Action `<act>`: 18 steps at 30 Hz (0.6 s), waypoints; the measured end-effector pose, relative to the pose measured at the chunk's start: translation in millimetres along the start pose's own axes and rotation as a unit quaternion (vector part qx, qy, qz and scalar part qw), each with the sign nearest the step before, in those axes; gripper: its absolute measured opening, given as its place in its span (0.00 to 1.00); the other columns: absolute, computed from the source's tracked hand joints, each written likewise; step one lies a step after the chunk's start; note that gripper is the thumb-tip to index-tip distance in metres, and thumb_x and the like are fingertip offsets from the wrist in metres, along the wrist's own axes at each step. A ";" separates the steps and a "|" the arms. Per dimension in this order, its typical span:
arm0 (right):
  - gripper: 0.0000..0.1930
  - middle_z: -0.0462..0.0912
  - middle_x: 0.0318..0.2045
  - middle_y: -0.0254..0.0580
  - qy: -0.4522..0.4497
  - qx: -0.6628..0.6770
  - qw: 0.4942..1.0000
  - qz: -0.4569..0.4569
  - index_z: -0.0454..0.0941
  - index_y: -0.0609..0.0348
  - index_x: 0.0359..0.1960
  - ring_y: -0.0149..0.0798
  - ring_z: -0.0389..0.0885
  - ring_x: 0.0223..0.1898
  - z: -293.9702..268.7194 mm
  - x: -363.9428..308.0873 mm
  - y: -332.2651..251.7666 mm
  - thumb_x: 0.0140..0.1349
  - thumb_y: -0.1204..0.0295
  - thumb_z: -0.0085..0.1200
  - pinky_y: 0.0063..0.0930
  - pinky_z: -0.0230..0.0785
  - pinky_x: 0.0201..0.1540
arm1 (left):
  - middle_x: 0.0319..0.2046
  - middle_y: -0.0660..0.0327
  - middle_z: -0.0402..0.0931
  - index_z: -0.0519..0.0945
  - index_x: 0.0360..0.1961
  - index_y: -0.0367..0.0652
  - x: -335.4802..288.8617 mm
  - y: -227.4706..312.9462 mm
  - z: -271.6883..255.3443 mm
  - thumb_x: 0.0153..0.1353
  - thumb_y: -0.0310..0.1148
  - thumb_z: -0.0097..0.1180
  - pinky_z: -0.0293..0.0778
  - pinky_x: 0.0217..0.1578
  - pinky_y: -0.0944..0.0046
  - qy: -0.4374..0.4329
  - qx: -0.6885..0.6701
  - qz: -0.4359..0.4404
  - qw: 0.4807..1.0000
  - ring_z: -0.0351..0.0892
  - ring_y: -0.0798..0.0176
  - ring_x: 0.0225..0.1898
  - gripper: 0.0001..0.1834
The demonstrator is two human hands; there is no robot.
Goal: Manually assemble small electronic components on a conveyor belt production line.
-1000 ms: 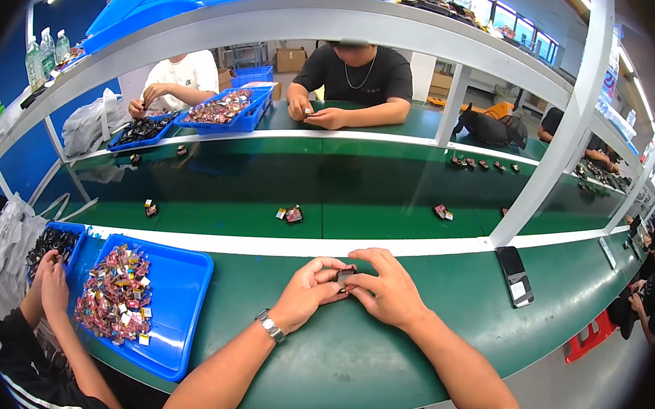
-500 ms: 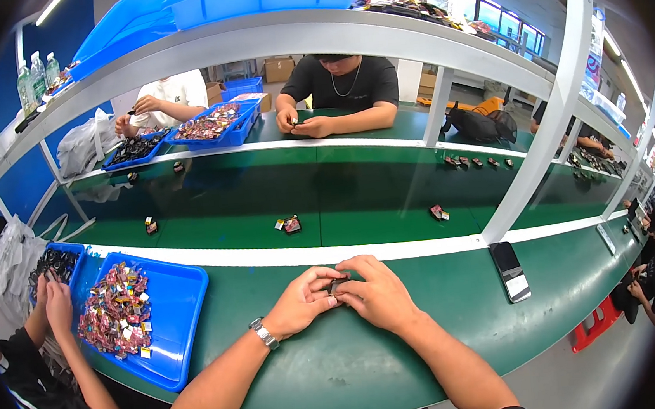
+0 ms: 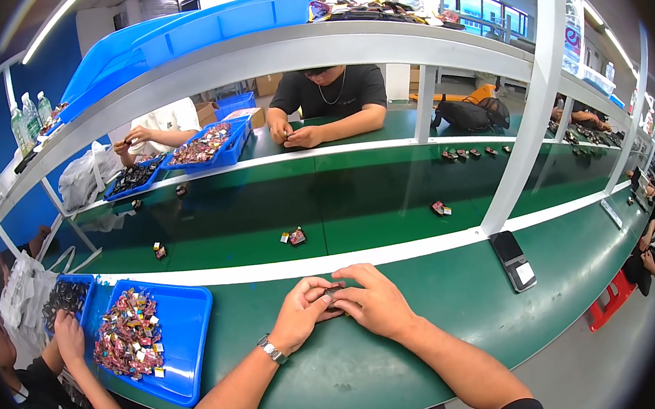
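Both of my hands meet over the green worktop (image 3: 342, 374), gripping one small dark part (image 3: 331, 301) between them. My left hand (image 3: 300, 314), with a metal watch on its wrist, pinches the part from the left side. From the right, my right hand (image 3: 375, 300) closes its thumb and fingers on the same part. Fingers cover most of it, so its exact kind cannot be made out. Left of my forearm lies a blue tray (image 3: 192, 349) with a heap of small pink-and-white wrapped pieces (image 3: 130, 335).
A phone-like device (image 3: 512, 261) lies at the right, by a metal shelf post (image 3: 525, 101). Beyond the white ledge, small clusters of parts (image 3: 296, 237) sit on the green belt. Co-workers sit across and at the left, one reaching into a tray of black parts (image 3: 67, 297).
The whole view has shifted slightly. My hands stay together on the dark part, which now shows a little more. The left co-worker's hand has moved to the tray of black parts.
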State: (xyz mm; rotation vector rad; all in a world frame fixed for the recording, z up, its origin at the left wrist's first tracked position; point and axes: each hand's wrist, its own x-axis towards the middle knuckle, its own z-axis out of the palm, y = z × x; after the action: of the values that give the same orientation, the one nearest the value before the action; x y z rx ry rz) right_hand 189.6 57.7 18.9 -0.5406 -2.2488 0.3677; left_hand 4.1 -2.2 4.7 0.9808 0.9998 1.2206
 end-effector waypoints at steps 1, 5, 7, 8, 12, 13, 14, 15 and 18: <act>0.08 0.77 0.53 0.38 0.002 -0.001 1.000 0.000 0.86 0.57 0.36 0.46 0.75 0.56 0.7 -0.2 0.5 0.53 0.74 0.67 0.39 0.72 0.55 | 0.57 0.51 0.74 0.69 0.53 0.39 0.1 -1.1 -0.3 0.71 0.22 0.46 0.81 0.55 0.58 0.000 -0.012 0.009 1.000 0.79 0.59 0.55 0.11; 0.07 0.78 0.52 0.39 -0.011 0.039 0.999 0.012 0.85 0.58 0.34 0.44 0.75 0.55 2.3 -0.9 3.6 0.53 0.75 0.65 0.37 0.71 0.56 | 0.57 0.51 0.74 0.69 0.54 0.40 1.1 -3.1 -5.2 0.72 0.24 0.46 0.80 0.55 0.57 -0.005 -0.027 0.016 1.000 0.78 0.59 0.56 0.11; 0.07 0.78 0.52 0.39 -0.006 0.039 0.999 0.008 0.85 0.58 0.34 0.44 0.75 0.55 4.0 0.6 4.5 0.53 0.75 0.65 0.37 0.71 0.56 | 0.57 0.52 0.74 0.69 0.54 0.40 0.8 -4.8 -6.6 0.73 0.24 0.46 0.79 0.55 0.56 -0.011 -0.035 0.023 0.999 0.79 0.60 0.56 0.11; 0.08 0.78 0.52 0.39 -0.003 0.030 1.000 -0.004 0.85 0.57 0.35 0.45 0.75 0.54 4.5 1.6 5.1 0.52 0.75 0.67 0.37 0.72 0.55 | 0.57 0.52 0.75 0.69 0.55 0.40 0.8 -5.7 -7.2 0.73 0.25 0.46 0.79 0.56 0.56 -0.017 -0.043 0.030 0.998 0.79 0.60 0.55 0.11; 0.08 0.78 0.51 0.40 -0.004 0.029 0.999 -0.016 0.86 0.57 0.35 0.45 0.76 0.54 8.9 1.8 6.0 0.52 0.76 0.68 0.38 0.74 0.54 | 0.57 0.52 0.74 0.68 0.55 0.40 1.9 -7.6 -9.1 0.73 0.25 0.46 0.78 0.56 0.55 -0.005 -0.041 0.023 0.999 0.79 0.60 0.55 0.11; 0.08 0.78 0.51 0.40 -0.003 0.029 0.999 -0.016 0.86 0.57 0.35 0.45 0.76 0.54 9.7 1.6 5.0 0.52 0.76 0.68 0.38 0.74 0.54 | 0.57 0.52 0.75 0.68 0.55 0.40 2.0 -8.0 -9.7 0.73 0.25 0.46 0.78 0.56 0.55 -0.007 -0.044 0.024 0.999 0.79 0.60 0.55 0.12; 0.07 0.78 0.51 0.40 0.007 0.034 0.999 0.001 0.85 0.57 0.35 0.44 0.75 0.55 10.1 0.8 3.2 0.53 0.75 0.66 0.37 0.72 0.55 | 0.56 0.52 0.75 0.68 0.55 0.40 2.1 -8.0 -10.3 0.73 0.26 0.46 0.78 0.56 0.55 -0.008 -0.047 0.025 0.999 0.79 0.60 0.55 0.12; 0.06 0.79 0.51 0.40 0.017 0.038 0.999 0.018 0.85 0.58 0.34 0.44 0.75 0.56 10.7 -0.2 1.9 0.54 0.74 0.64 0.37 0.71 0.57 | 0.56 0.52 0.75 0.68 0.55 0.40 2.2 -7.9 -10.1 0.73 0.26 0.46 0.78 0.56 0.55 -0.009 -0.046 0.024 0.999 0.79 0.60 0.55 0.12; 0.06 0.79 0.52 0.40 0.029 0.053 0.997 0.041 0.86 0.57 0.34 0.45 0.75 0.55 15.8 -1.9 0.1 0.53 0.75 0.66 0.36 0.74 0.54 | 0.55 0.53 0.76 0.68 0.55 0.40 1.5 -6.5 -9.2 0.72 0.26 0.47 0.78 0.56 0.55 -0.009 -0.050 0.023 0.998 0.79 0.60 0.55 0.12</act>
State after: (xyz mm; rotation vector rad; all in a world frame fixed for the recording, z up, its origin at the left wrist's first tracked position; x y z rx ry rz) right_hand 178.9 55.4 7.4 -0.5807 -2.1421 0.5036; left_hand -2.9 -0.8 -4.2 0.9406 0.8975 1.2856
